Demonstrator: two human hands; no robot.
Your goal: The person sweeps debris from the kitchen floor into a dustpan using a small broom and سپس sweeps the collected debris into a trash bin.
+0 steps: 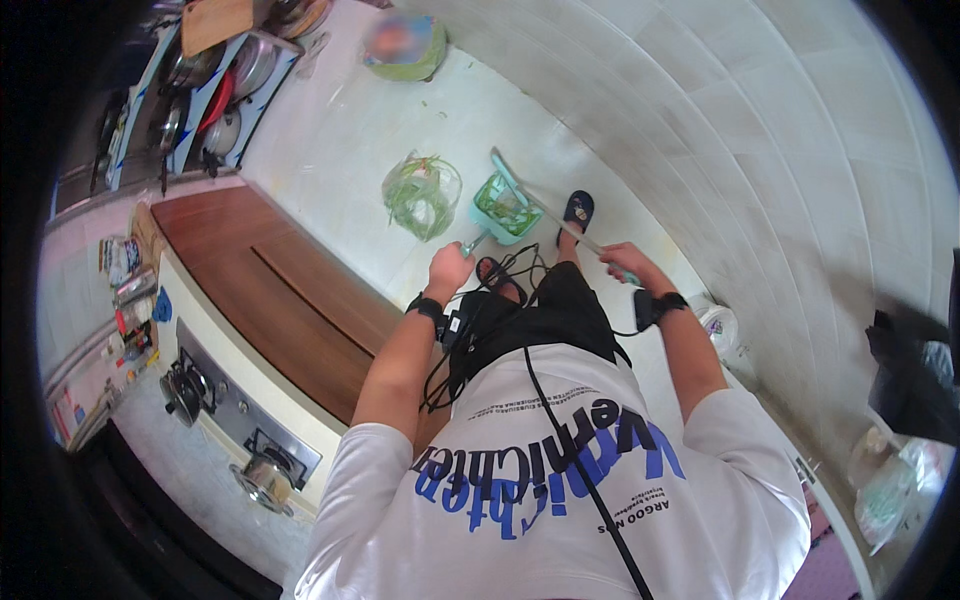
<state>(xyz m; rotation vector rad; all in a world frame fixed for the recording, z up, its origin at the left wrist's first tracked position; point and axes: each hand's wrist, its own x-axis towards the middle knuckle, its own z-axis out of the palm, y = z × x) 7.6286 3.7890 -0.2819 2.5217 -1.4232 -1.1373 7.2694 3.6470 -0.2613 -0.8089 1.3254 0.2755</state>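
Note:
My left hand [451,268] is closed around the short handle of a turquoise dustpan [492,225], held low in front of my feet. Green plant scraps [504,202] lie in the pan. A small broom [510,177] has its turquoise head over the pan's far side; my right hand [634,264] grips the end of its long handle. Beside the pan, to its left, a clear plastic bag [424,196] with long green stems rests on the pale floor.
A green container [409,56] stands by the tiled wall [720,142]. Pots fill a shelf [259,112] at upper left. Brown cabinets [292,300] and a gas stove [240,412] run along the left. Black cables [517,259] hang near my slippers. A white bucket [716,326] stands right.

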